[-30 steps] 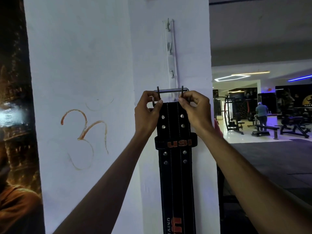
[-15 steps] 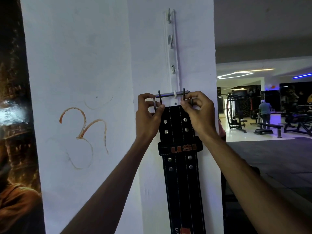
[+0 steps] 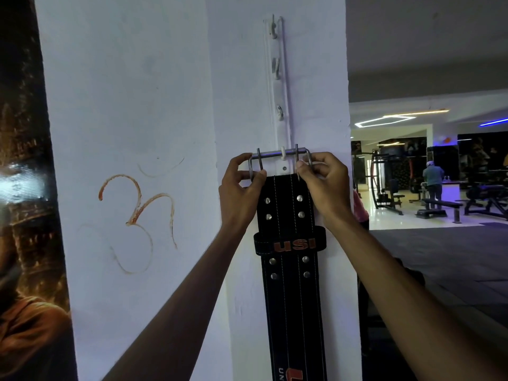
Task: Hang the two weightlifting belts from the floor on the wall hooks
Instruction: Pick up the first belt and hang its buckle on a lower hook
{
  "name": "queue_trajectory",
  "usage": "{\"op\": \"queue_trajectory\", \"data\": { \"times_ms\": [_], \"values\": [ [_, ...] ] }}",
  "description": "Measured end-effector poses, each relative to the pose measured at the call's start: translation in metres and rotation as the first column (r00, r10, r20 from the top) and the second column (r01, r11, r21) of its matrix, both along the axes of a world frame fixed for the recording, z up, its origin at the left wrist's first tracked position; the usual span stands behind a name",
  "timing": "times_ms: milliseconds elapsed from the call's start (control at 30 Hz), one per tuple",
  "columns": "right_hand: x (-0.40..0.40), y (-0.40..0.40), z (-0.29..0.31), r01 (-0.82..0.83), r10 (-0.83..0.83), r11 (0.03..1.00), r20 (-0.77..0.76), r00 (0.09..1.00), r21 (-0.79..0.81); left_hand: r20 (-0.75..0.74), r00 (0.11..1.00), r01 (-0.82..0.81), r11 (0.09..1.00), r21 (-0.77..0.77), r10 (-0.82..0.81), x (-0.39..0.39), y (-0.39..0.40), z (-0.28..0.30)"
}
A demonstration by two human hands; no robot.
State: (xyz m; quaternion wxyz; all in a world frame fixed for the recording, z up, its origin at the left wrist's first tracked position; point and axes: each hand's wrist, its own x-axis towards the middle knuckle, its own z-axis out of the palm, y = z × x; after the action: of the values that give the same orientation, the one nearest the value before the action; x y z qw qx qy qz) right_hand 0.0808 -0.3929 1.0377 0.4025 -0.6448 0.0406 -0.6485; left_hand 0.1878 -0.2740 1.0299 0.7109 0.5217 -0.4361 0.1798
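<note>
With your left hand (image 3: 240, 185) and right hand (image 3: 320, 176) each pinched on an end of the buckle (image 3: 280, 160), the belt (image 3: 291, 270) hangs below the lowest hook (image 3: 283, 154); releasing before the bar seats could drop it.

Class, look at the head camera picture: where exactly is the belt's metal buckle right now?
The buckle sits at centre frame on the white pillar, its bar across the lowest hook of the rack, between the left hand and right hand.
</note>
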Motion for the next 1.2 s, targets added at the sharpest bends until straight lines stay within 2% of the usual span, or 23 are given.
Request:
{"op": "queue_trajectory", "data": {
  "times_ms": [167,333,500,867,933,967,1000,1033,1067,1100,1200],
  "values": [
    [-0.003,0.001,-0.004,-0.039,0.039,0.999,-0.001,0.999,0.019,-0.027,0.998,0.056,0.998,0.019,-0.056,-0.001,0.005,-0.005],
    [-0.014,0.003,-0.025,-0.139,0.14,0.989,-0.012,0.99,0.06,-0.132,0.971,0.205,0.979,0.012,-0.201,0.003,0.016,-0.019],
    [-0.023,0.007,-0.037,-0.161,0.161,0.987,-0.002,0.987,0.026,-0.095,0.958,0.274,0.962,0.007,-0.272,0.0,0.022,-0.022],
    [-0.026,0.007,-0.041,-0.112,0.113,0.993,-0.01,0.994,0.031,-0.08,0.964,0.258,0.966,0.03,-0.255,-0.004,0.022,-0.02],
    [-0.026,0.01,-0.044,-0.034,0.034,0.999,-0.009,0.999,0.014,-0.104,0.969,0.23,0.973,0.033,-0.226,-0.004,0.023,-0.022],
    [-0.028,0.013,-0.047,0.093,-0.093,0.995,0.002,0.996,-0.041,-0.122,0.972,0.204,0.979,0.023,-0.2,-0.004,0.024,-0.024],
    [-0.03,0.018,-0.05,0.271,-0.269,0.954,0.028,0.963,-0.129,-0.135,0.978,0.164,0.986,0.01,-0.162,-0.002,0.025,-0.026],
    [-0.033,0.022,-0.054,0.441,-0.436,0.867,0.075,0.897,-0.233,-0.136,0.985,0.109,0.994,-0.002,-0.108,-0.001,0.026,-0.029],
    [-0.034,0.025,-0.059,0.545,-0.532,0.772,0.136,0.836,-0.326,-0.122,0.991,0.045,0.999,-0.007,-0.045,0.001,0.028,-0.032],
    [-0.034,0.026,-0.065,0.575,-0.562,0.714,0.165,0.811,-0.398,-0.102,0.995,-0.011,1.0,-0.008,0.01,0.001,0.03,-0.035],
    [-0.03,0.03,-0.084,0.518,-0.533,0.666,0.144,0.834,-0.537,-0.068,0.991,-0.117,0.993,-0.019,0.115,-0.007,0.037,-0.047]
  ]
}}
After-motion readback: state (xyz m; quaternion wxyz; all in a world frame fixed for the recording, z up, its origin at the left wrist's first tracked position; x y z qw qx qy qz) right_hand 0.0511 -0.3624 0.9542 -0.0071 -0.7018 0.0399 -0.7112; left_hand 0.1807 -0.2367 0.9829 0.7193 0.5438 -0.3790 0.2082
